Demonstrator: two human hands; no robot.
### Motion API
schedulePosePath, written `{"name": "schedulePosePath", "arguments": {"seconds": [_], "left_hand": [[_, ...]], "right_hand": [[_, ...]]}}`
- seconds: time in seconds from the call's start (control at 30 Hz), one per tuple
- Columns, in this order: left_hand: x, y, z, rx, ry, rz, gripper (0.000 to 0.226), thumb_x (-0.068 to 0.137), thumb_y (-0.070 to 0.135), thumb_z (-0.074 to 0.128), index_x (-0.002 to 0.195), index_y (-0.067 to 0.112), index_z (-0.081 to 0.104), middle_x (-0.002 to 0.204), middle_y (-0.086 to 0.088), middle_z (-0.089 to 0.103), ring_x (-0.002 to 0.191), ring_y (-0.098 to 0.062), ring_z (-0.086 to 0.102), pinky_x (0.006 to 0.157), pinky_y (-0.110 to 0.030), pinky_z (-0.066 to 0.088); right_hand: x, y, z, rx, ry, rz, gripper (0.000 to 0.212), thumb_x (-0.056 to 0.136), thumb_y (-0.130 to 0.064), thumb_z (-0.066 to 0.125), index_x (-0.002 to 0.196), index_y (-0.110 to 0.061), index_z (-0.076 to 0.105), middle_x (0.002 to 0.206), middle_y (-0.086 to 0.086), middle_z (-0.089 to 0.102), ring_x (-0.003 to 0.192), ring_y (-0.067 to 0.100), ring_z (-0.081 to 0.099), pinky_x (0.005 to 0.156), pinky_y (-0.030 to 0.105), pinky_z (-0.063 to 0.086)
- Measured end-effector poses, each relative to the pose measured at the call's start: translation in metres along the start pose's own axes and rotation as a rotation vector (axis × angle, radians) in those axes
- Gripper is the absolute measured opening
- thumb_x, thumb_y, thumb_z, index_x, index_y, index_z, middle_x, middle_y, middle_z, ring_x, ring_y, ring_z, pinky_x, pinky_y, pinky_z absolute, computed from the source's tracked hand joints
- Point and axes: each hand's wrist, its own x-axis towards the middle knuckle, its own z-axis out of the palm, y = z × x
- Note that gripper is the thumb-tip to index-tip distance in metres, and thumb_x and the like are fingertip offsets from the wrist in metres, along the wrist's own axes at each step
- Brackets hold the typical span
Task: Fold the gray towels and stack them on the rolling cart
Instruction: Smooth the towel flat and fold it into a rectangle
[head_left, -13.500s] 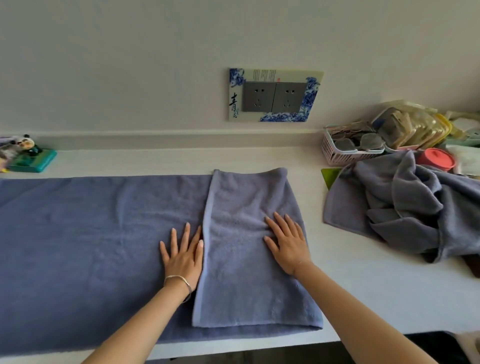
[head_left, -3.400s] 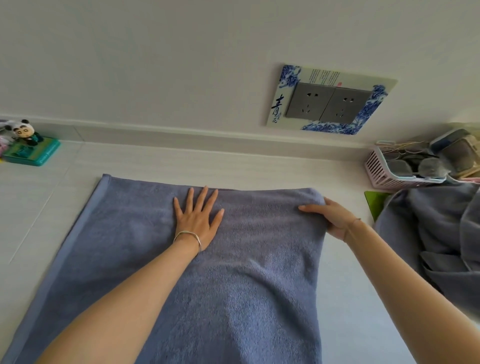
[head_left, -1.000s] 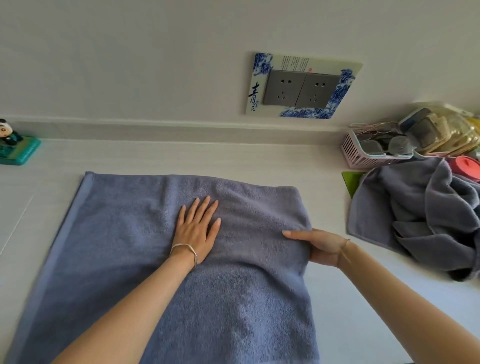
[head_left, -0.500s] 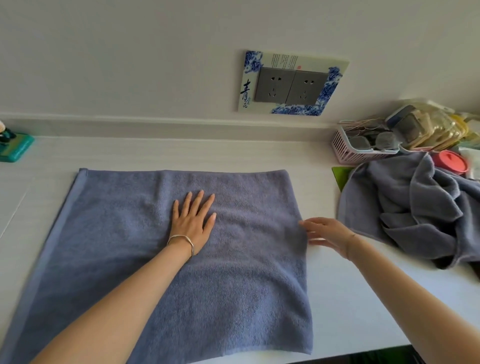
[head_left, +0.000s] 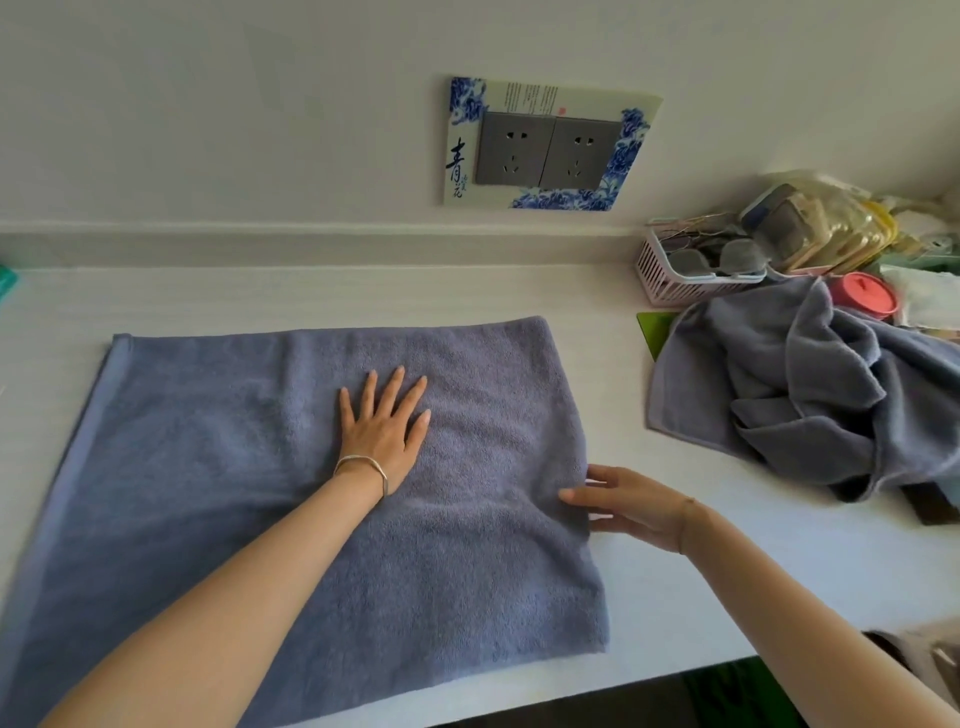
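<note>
Head view: gray towel, partly folded, flat on white counter.
Gray towel (head_left: 208, 467) lies on the counter (head_left: 363, 291) near its front edge. Left hand (head_left: 382, 434) pressed flat on it, fingers spread, nothing grasped. Right hand (head_left: 631, 501) with fingers outstretched, touching its right edge, grip released. Further right: crumpled towel heap (head_left: 805, 395). Behind the heap, touching it: pink basket (head_left: 670, 280) holding gray pads and thin wires; red lidded pot (head_left: 862, 293).
</note>
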Motion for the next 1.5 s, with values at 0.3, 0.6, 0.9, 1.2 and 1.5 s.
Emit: {"name": "schedulePosePath", "arguments": {"seconds": [0.3, 0.6, 0.9, 1.2, 1.5], "left_hand": [[-0.061, 0.0, 0.015, -0.032, 0.052, 0.135, 0.066, 0.093, 0.058, 0.005, 0.14, 0.028, 0.041, 0.143, -0.001, 0.044, 0.131, -0.028, 0.041, 0.105, -0.062, 0.025], [-0.062, -0.002, 0.02, -0.019, 0.056, 0.115, 0.075, 0.086, 0.064, -0.012, 0.147, 0.034, 0.02, 0.155, 0.007, 0.022, 0.144, -0.022, 0.014, 0.112, -0.058, 0.004], [-0.057, 0.009, 0.009, 0.026, -0.037, 0.098, 0.078, 0.071, 0.072, -0.013, 0.144, 0.043, -0.012, 0.157, 0.009, -0.013, 0.144, -0.024, -0.015, 0.111, -0.055, -0.013], [0.001, 0.042, 0.011, 0.052, -0.057, 0.1, 0.082, 0.067, 0.071, -0.014, 0.144, 0.043, -0.012, 0.156, 0.008, -0.019, 0.142, -0.029, -0.02, 0.108, -0.058, -0.015], [0.025, 0.008, 0.006, 0.032, 0.017, -0.024, 0.079, 0.07, 0.064, -0.016, 0.146, 0.04, -0.01, 0.157, 0.008, -0.013, 0.144, -0.026, -0.014, 0.112, -0.053, -0.011]], "right_hand": [[-0.012, 0.019, 0.008, 0.205, -0.043, 0.042, 0.07, 0.06, -0.028, 0.086, 0.12, -0.003, 0.059, 0.117, 0.007, 0.068, 0.109, 0.022, 0.064, 0.09, 0.032, 0.053], [-0.027, 0.025, 0.014, 0.257, -0.109, 0.068, 0.091, 0.044, -0.035, 0.094, 0.122, -0.009, 0.057, 0.122, 0.01, 0.065, 0.112, 0.025, 0.062, 0.09, 0.035, 0.052], [-0.031, 0.023, -0.012, -0.487, 0.23, 0.127, 0.044, 0.074, -0.046, 0.075, 0.101, -0.016, 0.056, 0.08, 0.0, 0.063, 0.063, 0.013, 0.054, 0.049, 0.021, 0.041], [0.062, -0.037, 0.008, -0.212, 0.665, -0.277, 0.03, 0.086, -0.036, 0.065, 0.097, -0.009, 0.063, 0.088, 0.004, 0.065, 0.077, 0.015, 0.057, 0.062, 0.018, 0.043], [0.1, -0.047, 0.011, -0.628, 1.077, -0.608, 0.031, 0.089, -0.016, 0.059, 0.119, -0.009, 0.056, 0.129, 0.01, 0.052, 0.115, 0.03, 0.051, 0.095, 0.038, 0.04]]}}
